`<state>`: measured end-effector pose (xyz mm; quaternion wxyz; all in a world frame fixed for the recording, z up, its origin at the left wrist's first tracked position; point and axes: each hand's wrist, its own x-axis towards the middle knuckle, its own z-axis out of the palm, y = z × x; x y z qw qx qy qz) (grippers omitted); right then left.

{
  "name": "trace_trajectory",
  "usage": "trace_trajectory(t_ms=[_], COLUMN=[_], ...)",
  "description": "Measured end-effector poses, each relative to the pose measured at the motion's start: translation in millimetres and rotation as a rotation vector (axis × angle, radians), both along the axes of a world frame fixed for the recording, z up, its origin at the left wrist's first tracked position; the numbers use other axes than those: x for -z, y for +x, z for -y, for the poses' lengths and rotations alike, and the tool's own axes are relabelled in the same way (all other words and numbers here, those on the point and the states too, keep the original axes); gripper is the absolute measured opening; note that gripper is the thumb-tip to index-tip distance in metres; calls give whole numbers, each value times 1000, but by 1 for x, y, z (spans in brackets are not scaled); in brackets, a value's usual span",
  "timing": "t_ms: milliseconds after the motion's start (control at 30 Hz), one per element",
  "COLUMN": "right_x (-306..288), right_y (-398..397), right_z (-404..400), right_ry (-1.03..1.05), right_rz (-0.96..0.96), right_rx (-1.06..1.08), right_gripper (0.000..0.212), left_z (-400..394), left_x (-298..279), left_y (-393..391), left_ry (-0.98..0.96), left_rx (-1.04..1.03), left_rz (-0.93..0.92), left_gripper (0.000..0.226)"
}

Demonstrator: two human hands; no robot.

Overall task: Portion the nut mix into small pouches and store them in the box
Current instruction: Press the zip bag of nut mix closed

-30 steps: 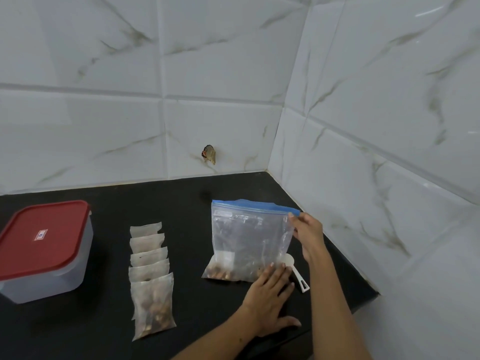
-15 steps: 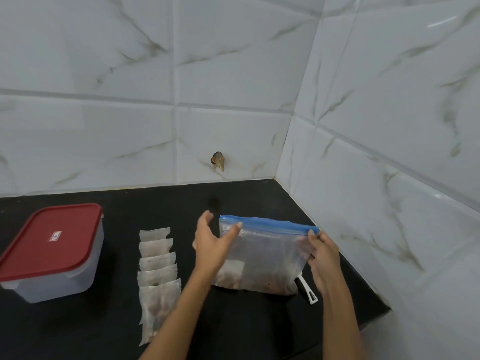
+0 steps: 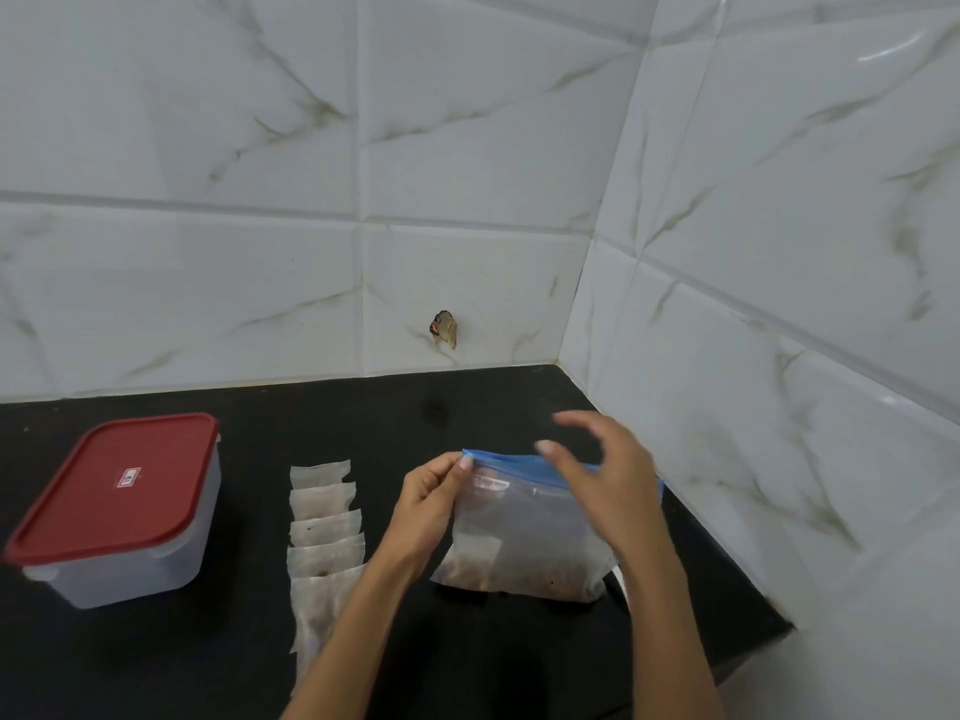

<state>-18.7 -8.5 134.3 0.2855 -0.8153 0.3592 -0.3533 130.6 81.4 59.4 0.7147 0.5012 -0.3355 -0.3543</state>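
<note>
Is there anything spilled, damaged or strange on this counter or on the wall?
Nothing is spilled. One odd spot: a small brownish damaged patch on the back wall tile just above the counter. What it is cannot be told.

Both forearms are bare to the frame's edge, with no sleeves, and short fingernails (image 3: 466,464) show.

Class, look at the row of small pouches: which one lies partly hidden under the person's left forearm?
The nearest pouch, at the row's front end; the four behind it lie fully uncovered.
</note>
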Motion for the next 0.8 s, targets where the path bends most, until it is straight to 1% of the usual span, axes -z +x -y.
trace_trajectory(t_ms=[67, 100, 167, 233, 300, 333, 467, 567, 633, 733, 767, 800], right_x=[-10, -11, -10, -9, -10, -10, -13, -14, -17, -20, -20, -21], right_y=[24, 34, 49, 54, 55, 55, 59, 65, 66, 68, 68, 69], right_z=[-11, -14, -17, -16, -14, -13, -16, -17, -14, -9, -8, -7], right_ry=[-29, -49, -57, -70, -78, -85, -109, -103, -5, 129, 129, 122], right_rz=[-235, -322, -406, -429, -423, -422, -374, -327, -342, -492, -524, -523], right_rx=[-190, -239, -261, -247, -241, -233, -212, -193, -253, -359, -357, -344], right_gripper=[34, 35, 32, 24, 17, 15, 9, 7, 4, 26, 26, 22], left_z=[1, 2, 3, 3, 1, -1, -3, -2, -1, 0, 1, 2], left_x=[1, 1, 1, 3, 6, 8, 16, 19, 20, 22, 23, 23], left_y=[-1, -1, -2, 0, 2, 3, 2, 1, 1, 4, 5, 6], left_ry=[-8, -14, -27, -23, -25, -32, -67, -57, -63, -78, -74, -69], left_rx=[-7, -17, -38, -47, -31, -23, -35, -30, -26, -34, -31, -22], left_rz=[16, 37, 65, 27, -19, -5, 169, 201, 187, 186, 185, 181], left_gripper=[28, 29, 33, 38, 36, 32, 15, 16, 19, 22, 21, 18])
